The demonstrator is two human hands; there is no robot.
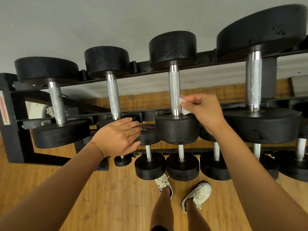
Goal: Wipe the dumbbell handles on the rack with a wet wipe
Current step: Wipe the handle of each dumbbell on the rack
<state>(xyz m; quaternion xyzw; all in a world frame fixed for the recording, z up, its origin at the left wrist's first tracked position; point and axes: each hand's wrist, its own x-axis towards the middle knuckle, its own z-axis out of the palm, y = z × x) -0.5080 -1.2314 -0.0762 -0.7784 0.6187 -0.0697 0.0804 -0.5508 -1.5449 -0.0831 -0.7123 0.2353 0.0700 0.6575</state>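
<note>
Several black dumbbells with knurled steel handles lie across the top tier of a black rack (13, 117). My right hand (201, 110) pinches a small white wet wipe (183, 105) against the right side of the third dumbbell's handle (174, 90), near its lower end. My left hand (116, 135) lies flat with straight fingers on the near head of the second dumbbell, below that dumbbell's handle (113, 97). Other handles stand at the far left (56, 102) and at the right (253, 80).
A lower tier holds several smaller dumbbells (150, 164) just in front of my feet (196, 195). The floor is wooden (116, 197). A grey wall (100, 22) stands behind the rack. The biggest dumbbell head (261, 30) fills the upper right.
</note>
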